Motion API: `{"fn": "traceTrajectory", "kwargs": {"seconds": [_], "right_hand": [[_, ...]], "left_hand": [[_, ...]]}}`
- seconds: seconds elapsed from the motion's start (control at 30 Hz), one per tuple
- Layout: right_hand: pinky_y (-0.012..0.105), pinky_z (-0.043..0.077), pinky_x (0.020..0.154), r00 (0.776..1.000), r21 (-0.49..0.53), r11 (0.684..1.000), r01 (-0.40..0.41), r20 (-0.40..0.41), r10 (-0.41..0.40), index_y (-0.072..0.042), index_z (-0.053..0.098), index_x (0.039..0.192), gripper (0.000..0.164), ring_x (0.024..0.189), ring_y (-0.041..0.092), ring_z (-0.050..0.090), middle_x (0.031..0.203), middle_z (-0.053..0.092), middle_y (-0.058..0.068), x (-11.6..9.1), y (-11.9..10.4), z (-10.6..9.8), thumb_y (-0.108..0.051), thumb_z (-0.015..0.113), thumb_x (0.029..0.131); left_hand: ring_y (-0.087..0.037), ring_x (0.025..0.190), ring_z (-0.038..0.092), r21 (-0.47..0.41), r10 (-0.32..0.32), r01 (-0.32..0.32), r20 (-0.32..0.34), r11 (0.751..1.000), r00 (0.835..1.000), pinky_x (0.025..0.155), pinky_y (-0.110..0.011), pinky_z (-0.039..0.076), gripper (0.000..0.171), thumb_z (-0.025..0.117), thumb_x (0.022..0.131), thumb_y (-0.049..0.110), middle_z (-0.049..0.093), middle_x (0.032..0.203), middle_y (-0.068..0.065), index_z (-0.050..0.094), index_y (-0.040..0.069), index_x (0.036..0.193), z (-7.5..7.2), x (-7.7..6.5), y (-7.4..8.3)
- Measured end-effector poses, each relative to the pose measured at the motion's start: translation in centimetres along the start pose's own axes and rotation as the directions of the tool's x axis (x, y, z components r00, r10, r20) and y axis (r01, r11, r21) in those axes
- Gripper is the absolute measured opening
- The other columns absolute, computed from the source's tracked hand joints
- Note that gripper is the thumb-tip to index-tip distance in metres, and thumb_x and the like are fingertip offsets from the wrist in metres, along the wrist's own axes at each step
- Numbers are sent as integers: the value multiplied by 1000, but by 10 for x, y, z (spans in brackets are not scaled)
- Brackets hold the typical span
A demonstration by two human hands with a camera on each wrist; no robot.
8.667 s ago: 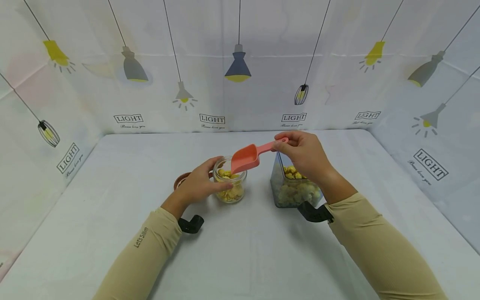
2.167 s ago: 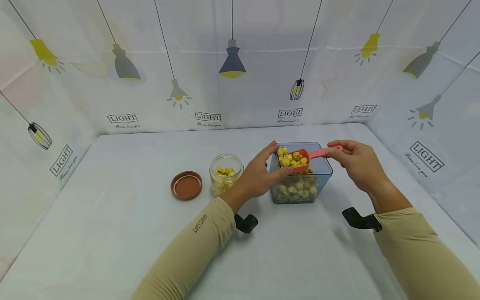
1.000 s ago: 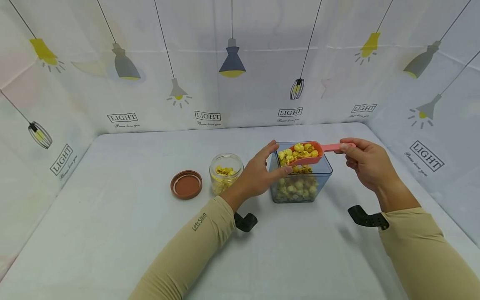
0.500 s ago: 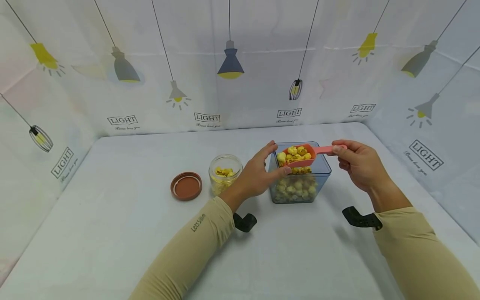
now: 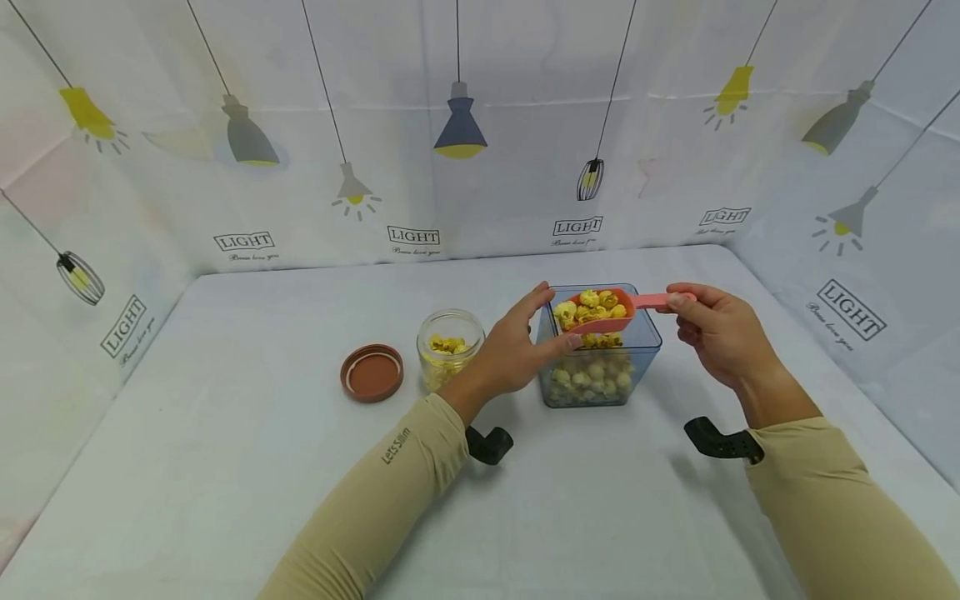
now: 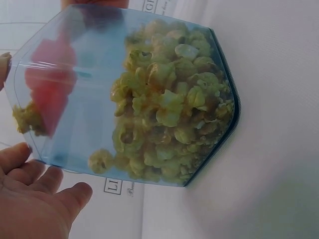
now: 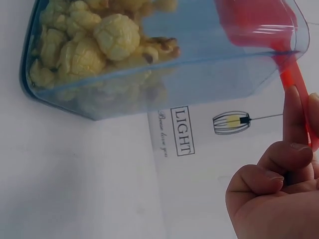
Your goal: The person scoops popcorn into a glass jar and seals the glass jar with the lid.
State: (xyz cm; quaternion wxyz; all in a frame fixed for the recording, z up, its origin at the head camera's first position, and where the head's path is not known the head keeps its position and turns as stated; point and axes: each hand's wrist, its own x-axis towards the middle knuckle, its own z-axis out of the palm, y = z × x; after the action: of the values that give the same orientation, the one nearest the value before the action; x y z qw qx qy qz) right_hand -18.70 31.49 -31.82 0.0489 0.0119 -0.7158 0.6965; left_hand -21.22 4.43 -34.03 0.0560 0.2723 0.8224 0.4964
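In the head view my right hand (image 5: 716,333) pinches the handle of a coral-red scoop (image 5: 651,301), which is heaped with yellow popcorn (image 5: 592,308). The scoop's bowl lies level in the mouth of a clear bluish plastic container (image 5: 643,358). My left hand (image 5: 513,346) holds that container at its left side, thumb at the front rim and fingers toward the back. Through the wall in the left wrist view, popcorn (image 6: 169,99) fills the lower part of the container. The right wrist view shows thumb and index finger on the scoop handle (image 7: 294,79).
Left of the container stands an open glass jar (image 5: 429,354) with popcorn in it, partly behind my left wrist. A brown-red lid (image 5: 372,373) lies farther left on the white tablecloth (image 5: 225,433). A lamp-printed cloth (image 5: 525,125) rises behind.
Earlier the scoop tipped over the jar while my left hand held the jar. Since then my left hand moved to the container, and the scoop came back loaded. Over the last second, it shifted slightly left.
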Motion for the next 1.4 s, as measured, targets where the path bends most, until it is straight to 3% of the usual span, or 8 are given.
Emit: {"fn": "traceTrajectory", "kwargs": {"seconds": [0.47,0.93,1.13,1.4], "right_hand": [[22,36,59,1000,101,995,11,-8,-10,-6,59,110,30,69,16,37,87,62,0,1,-1,-11,-24,61,85],[21,38,59,997,154,986,71,-7,-71,-2,59,110,30,70,16,37,87,62,2,0,-13,-8,-21,61,85],[21,38,61,997,181,980,79,-2,-80,-3,59,109,29,73,17,37,87,60,3,-1,-21,2,-20,60,86],[20,43,63,989,218,966,138,24,-146,-2,60,105,24,72,16,43,85,62,5,-3,-31,23,-16,60,86]], "left_hand": [[-4,129,17,11,-5,5,-2,1000,1000,100,-31,30,79,52,78,61,13,145,17,26,21,141,-1,0,-1],[-2,129,16,22,35,-35,-24,999,999,99,-28,30,80,56,77,57,13,144,18,26,19,141,-9,-1,9],[-4,127,25,19,43,-42,-47,999,998,99,-26,30,84,59,75,57,22,143,12,24,19,142,-21,-4,12],[-5,125,29,13,50,-49,-95,999,994,98,-26,31,84,66,74,50,28,141,9,25,21,141,-52,-17,16]]}}
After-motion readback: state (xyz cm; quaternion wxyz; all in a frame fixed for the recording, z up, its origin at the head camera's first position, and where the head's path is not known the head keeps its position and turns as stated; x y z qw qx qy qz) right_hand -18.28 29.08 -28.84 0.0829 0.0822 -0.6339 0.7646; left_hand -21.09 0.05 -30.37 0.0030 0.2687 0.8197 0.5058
